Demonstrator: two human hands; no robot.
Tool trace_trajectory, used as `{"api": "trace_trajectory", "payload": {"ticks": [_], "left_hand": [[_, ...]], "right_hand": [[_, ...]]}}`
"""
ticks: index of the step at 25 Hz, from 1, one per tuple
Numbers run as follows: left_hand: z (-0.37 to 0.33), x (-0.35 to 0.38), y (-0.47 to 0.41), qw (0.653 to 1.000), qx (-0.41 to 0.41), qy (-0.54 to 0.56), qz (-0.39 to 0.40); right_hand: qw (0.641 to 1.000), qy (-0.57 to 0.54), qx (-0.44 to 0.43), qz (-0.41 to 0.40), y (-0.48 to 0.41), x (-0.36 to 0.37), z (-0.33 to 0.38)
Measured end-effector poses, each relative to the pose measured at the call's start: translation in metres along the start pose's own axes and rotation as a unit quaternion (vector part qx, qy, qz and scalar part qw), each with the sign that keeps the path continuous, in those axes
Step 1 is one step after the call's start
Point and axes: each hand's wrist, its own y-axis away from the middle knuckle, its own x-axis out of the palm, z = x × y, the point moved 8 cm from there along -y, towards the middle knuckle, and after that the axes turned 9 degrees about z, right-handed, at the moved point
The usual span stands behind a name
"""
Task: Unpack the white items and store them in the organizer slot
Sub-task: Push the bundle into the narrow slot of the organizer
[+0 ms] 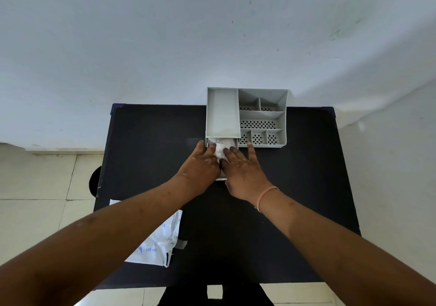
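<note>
A grey plastic organizer [262,114] with several compartments stands at the far edge of the black table [295,187]. Its drawer [221,178] is pulled out toward me from under the tall left compartment. White fluffy items [221,148] fill the drawer. My left hand [200,161] and my right hand [240,168] lie side by side on top of the drawer, fingers pressing on the white items. Most of the drawer is hidden under my hands. A white printed plastic bag [162,242] lies at the table's near left.
A pale wall rises right behind the table. Tiled floor shows to the left and at the near edge. A dark round object [95,180] sits on the floor by the table's left side. My right wrist wears an orange band [266,197].
</note>
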Motion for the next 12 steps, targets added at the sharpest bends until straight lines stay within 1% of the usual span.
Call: {"api": "trace_trajectory", "payload": {"ticks": [2,3,4,7,8,12], "left_hand": [[-0.004,0.0,0.008,1.0,-0.018,0.014,0.004],[-0.006,0.001,0.012,1.0,-0.027,0.014,0.001],[-0.009,0.001,0.015,0.999,-0.033,0.012,-0.006],[-0.011,0.004,0.013,0.999,-0.046,0.004,-0.014],[-0.011,0.006,0.01,0.999,-0.044,-0.005,-0.008],[-0.021,0.008,0.0,0.998,-0.011,-0.06,-0.004]], "right_hand": [[0.996,-0.038,0.01,-0.074,0.006,-0.016,-0.004],[0.995,-0.047,0.012,-0.09,0.007,-0.02,-0.005],[0.996,-0.05,0.012,-0.078,0.007,-0.019,-0.006],[0.999,-0.008,0.003,0.032,-0.003,0.002,-0.007],[0.998,0.017,0.001,0.054,-0.007,0.007,-0.009],[0.994,0.072,-0.001,0.077,-0.022,0.015,-0.014]]}}
